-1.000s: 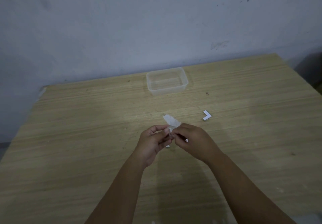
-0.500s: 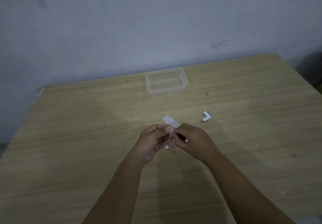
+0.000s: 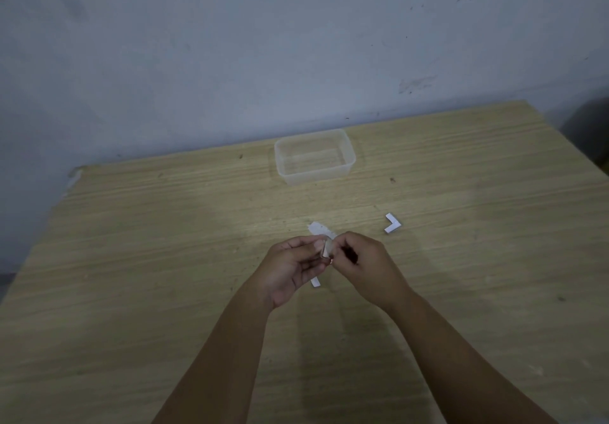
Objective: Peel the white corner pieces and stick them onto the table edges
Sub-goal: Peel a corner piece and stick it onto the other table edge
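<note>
While both hands [image 3: 329,263] pinch one corner piece [image 3: 322,237], peeling is judged underway; next, free the backing fully.

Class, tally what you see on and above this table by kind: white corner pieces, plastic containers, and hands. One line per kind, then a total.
White corner pieces: 2, one lying on the table, one held between both hands
Clear plastic container: 1
Hands: 2, left hand, right hand
Total: 5
</note>
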